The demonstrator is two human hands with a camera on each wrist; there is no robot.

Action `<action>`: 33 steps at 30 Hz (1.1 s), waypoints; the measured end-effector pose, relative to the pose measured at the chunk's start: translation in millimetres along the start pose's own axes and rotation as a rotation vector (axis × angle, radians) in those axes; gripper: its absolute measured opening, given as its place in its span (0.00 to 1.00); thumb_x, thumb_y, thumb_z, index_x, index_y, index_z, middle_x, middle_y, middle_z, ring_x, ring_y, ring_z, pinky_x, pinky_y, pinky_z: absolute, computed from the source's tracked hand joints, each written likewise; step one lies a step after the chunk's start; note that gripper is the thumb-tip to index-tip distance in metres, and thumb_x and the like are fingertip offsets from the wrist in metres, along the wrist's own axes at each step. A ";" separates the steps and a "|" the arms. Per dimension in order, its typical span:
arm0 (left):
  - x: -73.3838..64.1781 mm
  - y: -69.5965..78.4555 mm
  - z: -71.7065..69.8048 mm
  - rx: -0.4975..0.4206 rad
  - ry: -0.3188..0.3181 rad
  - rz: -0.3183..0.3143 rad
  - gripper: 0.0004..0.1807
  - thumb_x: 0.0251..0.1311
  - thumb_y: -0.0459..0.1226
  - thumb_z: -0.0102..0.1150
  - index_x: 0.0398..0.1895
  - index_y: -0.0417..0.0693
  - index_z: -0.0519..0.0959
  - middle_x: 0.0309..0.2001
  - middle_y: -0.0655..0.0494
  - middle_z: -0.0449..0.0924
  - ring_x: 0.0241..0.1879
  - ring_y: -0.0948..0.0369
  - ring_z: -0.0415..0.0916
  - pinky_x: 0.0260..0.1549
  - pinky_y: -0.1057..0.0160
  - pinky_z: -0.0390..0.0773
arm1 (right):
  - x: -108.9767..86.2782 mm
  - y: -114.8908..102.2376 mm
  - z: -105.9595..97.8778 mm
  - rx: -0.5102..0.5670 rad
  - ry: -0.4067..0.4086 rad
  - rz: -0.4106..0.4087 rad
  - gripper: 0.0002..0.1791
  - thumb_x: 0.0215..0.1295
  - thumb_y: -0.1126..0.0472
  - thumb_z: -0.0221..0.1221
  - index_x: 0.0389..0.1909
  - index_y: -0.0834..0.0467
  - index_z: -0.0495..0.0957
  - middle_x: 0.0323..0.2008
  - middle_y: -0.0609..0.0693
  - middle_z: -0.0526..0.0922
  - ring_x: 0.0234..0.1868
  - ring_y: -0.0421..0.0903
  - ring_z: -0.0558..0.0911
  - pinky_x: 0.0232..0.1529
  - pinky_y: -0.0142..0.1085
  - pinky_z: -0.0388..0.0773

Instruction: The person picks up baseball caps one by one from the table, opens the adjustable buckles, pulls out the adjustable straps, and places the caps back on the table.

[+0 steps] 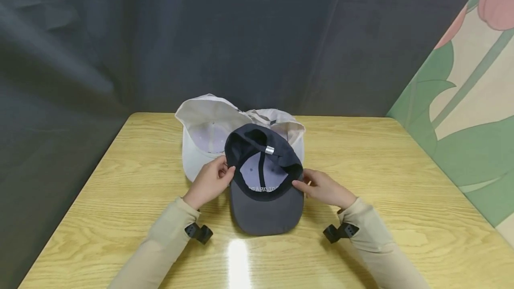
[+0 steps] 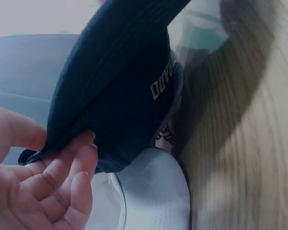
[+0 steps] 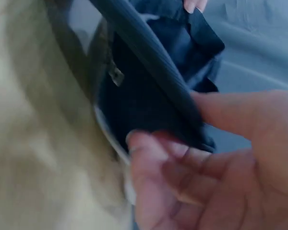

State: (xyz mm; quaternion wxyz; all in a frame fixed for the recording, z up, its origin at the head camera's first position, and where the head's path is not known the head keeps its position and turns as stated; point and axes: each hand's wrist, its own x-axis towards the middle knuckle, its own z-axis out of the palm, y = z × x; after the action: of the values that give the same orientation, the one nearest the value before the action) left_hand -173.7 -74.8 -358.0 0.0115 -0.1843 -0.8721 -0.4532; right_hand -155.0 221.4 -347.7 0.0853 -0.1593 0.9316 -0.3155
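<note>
Between both hands is a dark baseball cap [image 1: 267, 217], its opening turned up and its brim toward me in the head view. My left hand [image 1: 210, 181] pinches the cap's left edge between thumb and fingers. On the opposite edge, my right hand [image 1: 325, 187] pinches it near where brim and crown meet. Pale lettering shows on the crown of the dark cap [image 2: 120, 110] in the left wrist view. Behind it are two white caps: one white cap [image 1: 209, 124] at the left, the other white cap [image 1: 295, 130] at the right, partly hidden by the dark one.
The caps are on a wooden table [image 1: 361, 155]. A dark cloth [image 1: 257, 35] hangs along the back and left. At the right is a flower-patterned panel [image 1: 474, 101]. Each sleeve carries a small black wrist camera [image 1: 198, 233].
</note>
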 end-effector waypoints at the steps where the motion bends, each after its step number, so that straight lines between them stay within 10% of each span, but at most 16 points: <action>1: 0.0 0.3 0.1 0.001 -0.004 -0.002 0.05 0.65 0.36 0.50 0.34 0.44 0.73 0.24 0.54 0.74 0.22 0.63 0.66 0.27 0.67 0.68 | -0.4 -1.1 -3.3 -0.028 0.009 0.004 0.13 0.67 0.53 0.54 0.35 0.61 0.73 0.27 0.51 0.77 0.21 0.41 0.74 0.23 0.30 0.70; 8: 1.0 0.4 -1.7 0.025 0.004 0.013 0.05 0.65 0.35 0.49 0.32 0.43 0.72 0.22 0.55 0.71 0.21 0.63 0.63 0.24 0.68 0.65 | 15.8 -25.6 -35.6 -0.125 0.214 -0.072 0.13 0.63 0.59 0.58 0.40 0.65 0.71 0.30 0.57 0.77 0.25 0.44 0.74 0.27 0.33 0.71; 18: 0.8 -1.0 1.9 0.024 0.003 0.003 0.05 0.64 0.36 0.50 0.33 0.44 0.73 0.23 0.54 0.73 0.22 0.63 0.65 0.26 0.68 0.67 | 76.5 -21.1 -36.9 -0.085 0.026 -0.075 0.11 0.61 0.59 0.60 0.36 0.64 0.74 0.33 0.58 0.78 0.31 0.47 0.76 0.29 0.32 0.72; 33: 2.0 -3.1 4.9 0.024 0.002 0.031 0.07 0.64 0.35 0.51 0.28 0.44 0.69 0.22 0.55 0.72 0.21 0.64 0.64 0.24 0.70 0.66 | 85.1 -10.1 -21.9 0.039 -0.036 0.059 0.14 0.58 0.58 0.62 0.37 0.64 0.75 0.27 0.51 0.73 0.29 0.44 0.70 0.29 0.32 0.68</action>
State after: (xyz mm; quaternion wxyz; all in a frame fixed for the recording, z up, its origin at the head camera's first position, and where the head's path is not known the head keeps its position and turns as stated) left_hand -175.9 -71.9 -363.0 0.0216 -0.1971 -0.8746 -0.4425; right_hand -237.8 196.3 -329.2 0.1146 -0.1357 0.9278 -0.3281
